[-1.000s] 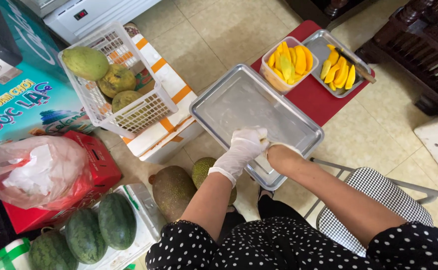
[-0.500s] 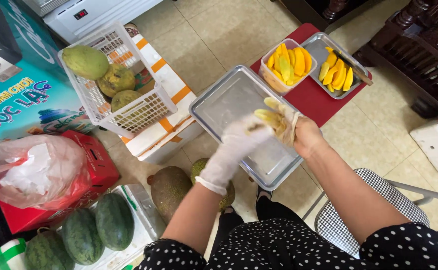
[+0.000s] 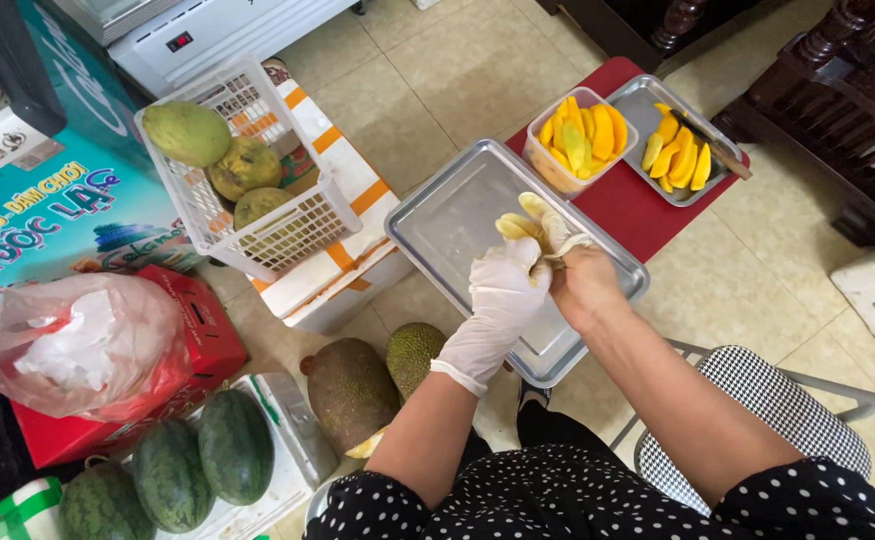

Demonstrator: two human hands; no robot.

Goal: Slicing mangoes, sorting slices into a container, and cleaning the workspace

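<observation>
L hand [image 3: 502,290], already in a white glove, grips the cuff of a second glove [image 3: 542,225] and looks to be pulling it onto the R hand [image 3: 585,285], fingers part in, tips limp. Both sit over the steel tray [image 3: 437,225]. Next, prob.: seat fingers, tug cuff to wrist. Room: tray bare; tub of yellow fruit slices [image 3: 579,135] near the far edge, so keep elbows in.

Both hands meet over the empty metal tray [image 3: 457,215]; left hand [image 3: 502,300] wears a white glove, right hand [image 3: 582,285] bare, gripping a pale yellow fruit piece [image 3: 532,222] that the left also touches; beyond the tray, a plastic tub [image 3: 579,135] and small steel tray [image 3: 677,145] of yellow fruit segments on a red surface [image 3: 627,205]; white basket [image 3: 242,185] of green fruit left; watermelons [image 3: 202,455] on the floor.
</observation>
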